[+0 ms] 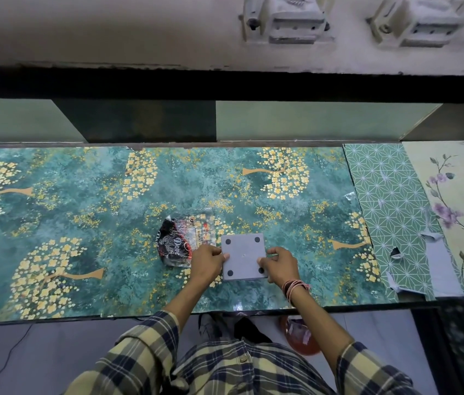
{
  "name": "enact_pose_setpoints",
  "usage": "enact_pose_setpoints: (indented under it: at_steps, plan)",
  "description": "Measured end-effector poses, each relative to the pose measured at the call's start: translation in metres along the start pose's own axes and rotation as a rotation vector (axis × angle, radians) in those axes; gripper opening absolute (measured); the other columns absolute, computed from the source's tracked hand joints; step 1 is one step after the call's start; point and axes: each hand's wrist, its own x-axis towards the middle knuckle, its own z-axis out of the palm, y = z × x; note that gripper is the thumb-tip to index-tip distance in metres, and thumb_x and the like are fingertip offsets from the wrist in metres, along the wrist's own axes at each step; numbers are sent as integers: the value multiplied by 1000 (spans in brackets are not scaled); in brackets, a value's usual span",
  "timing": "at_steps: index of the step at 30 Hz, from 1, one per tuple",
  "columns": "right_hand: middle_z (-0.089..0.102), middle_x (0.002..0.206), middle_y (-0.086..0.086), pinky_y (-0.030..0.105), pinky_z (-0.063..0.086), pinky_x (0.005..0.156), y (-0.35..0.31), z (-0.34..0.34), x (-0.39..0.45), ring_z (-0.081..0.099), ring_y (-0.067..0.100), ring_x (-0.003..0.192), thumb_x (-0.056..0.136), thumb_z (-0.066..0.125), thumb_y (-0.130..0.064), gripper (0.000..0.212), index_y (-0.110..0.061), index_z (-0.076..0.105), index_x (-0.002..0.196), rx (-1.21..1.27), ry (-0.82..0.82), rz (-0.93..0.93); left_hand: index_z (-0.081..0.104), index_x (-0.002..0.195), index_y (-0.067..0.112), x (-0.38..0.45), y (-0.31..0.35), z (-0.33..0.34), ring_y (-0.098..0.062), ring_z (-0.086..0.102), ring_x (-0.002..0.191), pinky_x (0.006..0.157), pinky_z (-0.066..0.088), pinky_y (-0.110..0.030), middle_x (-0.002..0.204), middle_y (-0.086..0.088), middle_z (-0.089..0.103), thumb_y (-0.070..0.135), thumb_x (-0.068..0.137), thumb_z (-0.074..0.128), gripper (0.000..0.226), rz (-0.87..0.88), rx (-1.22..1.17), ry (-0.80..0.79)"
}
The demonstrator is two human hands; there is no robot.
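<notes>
A square grey device (242, 256) with a round black foot at each corner lies underside up on the green flowered table top (111, 212). My left hand (206, 262) grips its left edge, thumb on top. My right hand (279, 265) grips its right edge with curled fingers, and thread bands circle that wrist. A crumpled dark plastic wrapper (181, 240) with printed lettering lies just left of the device, touching my left hand's knuckles.
The table's front edge (168, 316) runs below my wrists. Patterned green sheet (390, 212) and floral cream sheet (458, 206) cover the right end. A dark shelf (225, 86) overhangs the back. A red round object (300, 336) sits on the floor beneath.
</notes>
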Motion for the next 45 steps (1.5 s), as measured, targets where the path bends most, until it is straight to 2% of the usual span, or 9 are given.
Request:
enact_pose_setpoints:
  at_steps: [4,10,15,22,29,33,37,41,45]
  plan:
    - [74,76,11,27,53,42,-4,-4,5,64,16,47,84,72,-13,32,-10,69,115,-5,-21,27,75,72,-5,8,5,2,-35,75,66,62,64,-51,70,-16,76,15,88,76,25,-40,33,2]
    - [74,97,17,44,64,60,-6,-10,8,73,28,72,87,68,-7,44,-19,60,129,118,-165,72,72,97,-4,2,5,-1,-35,77,82,67,66,-51,102,-22,76,8,98,62,16,-116,-113,-148]
    - [66,119,16,60,60,85,-16,-22,-1,67,35,104,93,67,-46,44,-14,59,123,635,-289,130,75,122,12,-14,9,-7,-28,63,121,94,60,-53,135,-1,63,-19,85,50,54,29,-419,-10]
    - [66,110,19,60,57,90,-37,-32,4,66,35,99,87,74,-38,41,-8,63,112,981,-51,120,83,81,7,-41,25,5,-7,62,121,91,58,-27,117,5,75,-26,78,50,46,203,-584,48]
    - [57,78,10,33,44,59,-25,-52,12,58,34,83,60,66,-21,12,-17,56,62,888,-96,10,80,107,13,-37,36,-12,-20,68,106,89,57,-39,111,-4,75,1,86,71,25,221,-582,106]
    - [54,78,13,31,49,58,-33,-62,14,58,30,73,58,64,-22,26,-3,56,75,684,-356,-210,59,143,21,-15,47,-31,-24,63,120,102,50,-50,133,-4,68,39,88,72,59,86,-481,-319]
    - [59,86,20,34,52,62,-50,-57,7,60,31,76,69,67,-19,31,2,63,91,502,-524,-262,74,121,14,-10,47,-36,-29,69,103,91,55,-43,113,-12,75,46,87,72,48,19,-433,-716]
    - [61,111,18,48,52,86,-39,-62,14,60,34,99,82,73,-43,51,-5,64,115,679,-480,-103,74,115,0,-8,37,-32,-36,67,105,98,55,-54,115,-23,72,39,83,81,50,-114,-677,-583]
    - [67,124,23,48,59,90,-9,-67,20,67,35,104,93,69,-34,47,-6,59,129,781,-497,60,69,107,-4,-18,28,-9,-33,71,88,72,64,-47,93,-16,75,26,98,66,32,-283,-899,-318]
